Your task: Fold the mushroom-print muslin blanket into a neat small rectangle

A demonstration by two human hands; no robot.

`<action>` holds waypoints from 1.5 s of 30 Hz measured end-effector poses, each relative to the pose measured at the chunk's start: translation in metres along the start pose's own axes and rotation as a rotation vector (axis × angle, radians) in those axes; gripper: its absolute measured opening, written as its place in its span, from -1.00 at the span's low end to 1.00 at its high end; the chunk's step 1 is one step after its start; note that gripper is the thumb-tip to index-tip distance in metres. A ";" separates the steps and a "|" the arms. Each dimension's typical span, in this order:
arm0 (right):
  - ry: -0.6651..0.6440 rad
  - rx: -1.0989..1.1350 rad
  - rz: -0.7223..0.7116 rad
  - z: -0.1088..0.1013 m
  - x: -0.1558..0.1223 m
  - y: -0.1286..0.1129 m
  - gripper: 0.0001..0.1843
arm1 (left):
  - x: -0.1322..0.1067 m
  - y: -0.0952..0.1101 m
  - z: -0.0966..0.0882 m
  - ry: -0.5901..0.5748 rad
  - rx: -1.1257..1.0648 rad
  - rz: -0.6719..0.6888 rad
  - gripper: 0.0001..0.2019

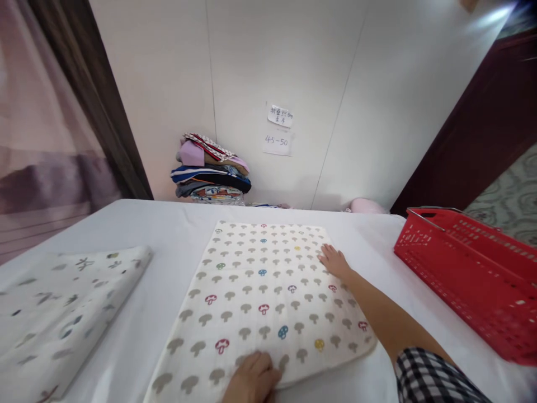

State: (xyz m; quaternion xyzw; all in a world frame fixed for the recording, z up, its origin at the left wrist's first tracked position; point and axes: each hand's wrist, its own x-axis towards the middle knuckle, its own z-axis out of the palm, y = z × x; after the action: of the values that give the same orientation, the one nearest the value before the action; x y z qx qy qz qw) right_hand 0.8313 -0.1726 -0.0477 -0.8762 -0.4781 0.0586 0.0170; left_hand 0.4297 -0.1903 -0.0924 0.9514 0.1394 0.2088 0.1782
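A cream cloth printed with small mushrooms (260, 296) lies spread flat on the white table (168, 224) in front of me. My right hand (334, 261) rests flat on its far right part, fingers stretched out toward the middle. My left hand (253, 379) presses on the cloth's near edge at the bottom of the view, fingers curled down onto the fabric. Neither hand lifts the cloth.
A folded white cloth with a leaf print (62, 313) lies at the left. A red plastic basket (470, 274) stands at the right edge of the table. A pile of folded clothes (212, 170) sits against the wall, beside paper notes (279, 131).
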 end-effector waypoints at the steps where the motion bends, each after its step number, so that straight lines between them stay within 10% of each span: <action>1: -0.003 -0.001 -0.001 0.002 -0.014 0.005 -0.42 | 0.001 0.003 -0.005 -0.011 -0.014 -0.012 -0.71; 7: 0.032 0.238 -0.095 0.013 -0.115 0.049 -0.41 | 0.010 0.019 -0.029 -0.099 -0.051 -0.068 -0.68; 12: 0.155 0.662 0.145 0.006 -0.192 0.088 -0.51 | 0.015 0.017 -0.031 -0.091 -0.038 -0.002 -0.65; 18: 0.269 0.741 0.174 0.003 -0.248 0.088 -0.61 | 0.015 0.016 -0.030 -0.030 -0.002 0.043 -0.70; 26: 0.389 0.328 -0.216 0.006 -0.264 0.053 -0.58 | 0.013 0.018 -0.029 0.013 0.094 0.032 -0.70; 35: 0.114 0.157 -0.241 0.005 -0.254 0.045 -0.54 | 0.016 0.027 -0.036 -0.049 0.132 -0.162 -0.83; 45: 0.140 0.214 -0.255 0.011 -0.245 0.052 -0.57 | 0.027 0.049 -0.034 -0.097 0.318 -0.050 -0.75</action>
State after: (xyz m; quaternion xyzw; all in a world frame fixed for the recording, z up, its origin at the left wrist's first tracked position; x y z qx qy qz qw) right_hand 0.7426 -0.4066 -0.0418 -0.8035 -0.5741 0.0456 0.1507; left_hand 0.4472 -0.2154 -0.0352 0.9728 0.1857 0.1334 0.0372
